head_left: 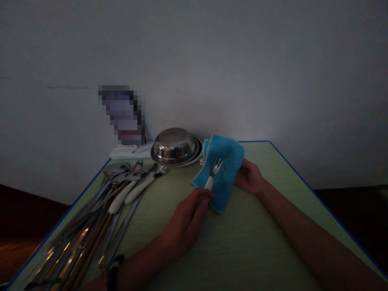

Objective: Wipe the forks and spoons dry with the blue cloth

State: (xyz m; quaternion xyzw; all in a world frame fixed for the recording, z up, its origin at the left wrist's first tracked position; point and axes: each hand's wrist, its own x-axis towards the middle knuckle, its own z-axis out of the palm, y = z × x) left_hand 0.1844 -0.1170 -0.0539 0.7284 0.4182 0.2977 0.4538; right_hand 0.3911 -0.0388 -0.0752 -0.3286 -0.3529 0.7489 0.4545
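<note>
My left hand [193, 218] grips the white handle of a fork [209, 182], whose metal tines point up and away from me. Behind the fork hangs a blue cloth [226, 173] with a pale edge. My right hand [250, 177] holds that cloth from its right side; its fingers are partly hidden behind the fabric. The tines lie in front of the cloth, and whether they touch it I cannot tell. Both hands are above the middle of the green table [251, 242].
Many pieces of cutlery [100, 214], among them spoons, forks and white-handled pieces, lie heaped along the table's left side. An upturned metal bowl [176, 145] stands at the back by the wall. Left of it, a pixelated upright object [124, 115] leans above a white item [129, 151].
</note>
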